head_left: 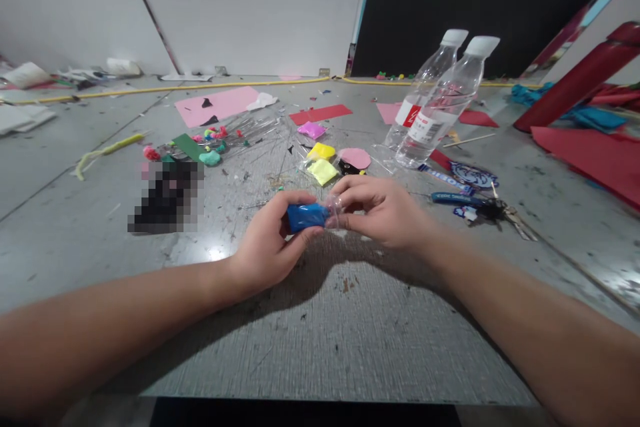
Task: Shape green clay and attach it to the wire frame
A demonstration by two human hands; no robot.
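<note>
Between my two hands is a small clear plastic packet of blue modelling clay [306, 216], held above the grey table. My left hand [273, 233] is closed around the blue end, thumb below and index finger on top. With its fingertips, my right hand [373, 210] pinches the crumpled clear end of the wrapper. Just beyond my hands lie a pale yellow clay packet [323, 172], a deeper yellow packet [321, 151] and a purple packet [311, 129]. A pink paper disc [355, 159] lies beside them, partly over something black.
Two clear water bottles [425, 127] stand at the right, with keys on a blue strap [457, 199] in front. A red flask [575, 80] and red sheets [590, 160] are farther right. Left are clay-tipped sticks [240, 133], green paper [187, 148] and a pixelated dark patch [167, 200].
</note>
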